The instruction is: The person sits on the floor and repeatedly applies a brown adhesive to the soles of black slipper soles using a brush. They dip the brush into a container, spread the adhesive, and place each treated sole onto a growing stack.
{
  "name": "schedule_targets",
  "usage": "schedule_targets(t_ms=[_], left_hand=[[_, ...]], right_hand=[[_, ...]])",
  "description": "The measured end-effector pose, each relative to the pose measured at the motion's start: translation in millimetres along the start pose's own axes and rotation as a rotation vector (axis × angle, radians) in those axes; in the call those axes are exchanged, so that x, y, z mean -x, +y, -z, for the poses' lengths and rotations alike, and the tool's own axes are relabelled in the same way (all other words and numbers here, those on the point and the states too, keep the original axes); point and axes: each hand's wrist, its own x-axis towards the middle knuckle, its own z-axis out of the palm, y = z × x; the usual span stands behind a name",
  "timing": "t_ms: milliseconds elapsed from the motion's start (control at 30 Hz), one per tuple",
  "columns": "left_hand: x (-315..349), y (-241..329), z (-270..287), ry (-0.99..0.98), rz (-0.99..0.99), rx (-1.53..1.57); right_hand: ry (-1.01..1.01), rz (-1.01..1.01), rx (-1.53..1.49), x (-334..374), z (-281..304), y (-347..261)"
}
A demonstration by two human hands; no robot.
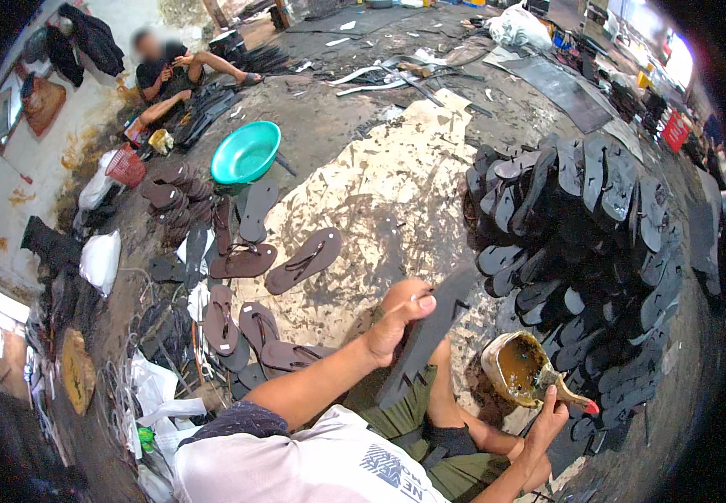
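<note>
My left hand [390, 334] is closed on a dark grey flip-flop sole [432, 331], held up on edge above my lap. Short black strap ends stick out from the face of the sole. Over to the right, my right hand [547, 427] grips a brush [577, 400] with a red-tipped handle. The brush head reaches down into a worn, cream-coloured pot [492, 362] of brown, glue-like liquid. Finished-looking brown flip-flops [304, 260] lie on the stained sheet [363, 226] and floor to my left.
A large heap of dark flip-flops [606, 184] curves along my right side. Ahead on the left stands a green basin [247, 152]. Farther back, another person [170, 75] sits by the wall. Scraps and white bags [101, 262] litter the left side.
</note>
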Motion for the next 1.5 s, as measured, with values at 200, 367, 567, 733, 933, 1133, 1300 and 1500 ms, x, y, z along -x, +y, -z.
schedule_targets(t_ms=[200,367,567,733,933,1133,1300,1500], left_hand=[[4,-31,-20,0.039,0.083,-0.065],[25,-11,-18,-0.186,0.015,0.087],[28,-34,-29,-0.113,-0.007,0.025],[24,-47,-37,-0.069,0.011,0.084],[-2,-63,-37,-0.209,0.125,0.11],[-7,-73,-51,-0.151,0.185,0.149],[-17,-91,-83,-0.249,0.199,0.19],[-2,-104,-93,-0.403,0.195,0.384]], right_hand=[[0.137,-0.111,-0.148,7,23,16],[-0.106,0.113,0.402,-12,-26,-27],[-0.065,0.442,0.82,-14,-40,19],[0.1,0.46,0.045,-9,-2,-26],[0.135,0.269,1.002,3,64,5],[0.236,0.216,-0.009,20,39,-87],[0.002,0.191,-0.246,66,-37,-134],[0.117,0.691,0.127,45,-64,-114]])
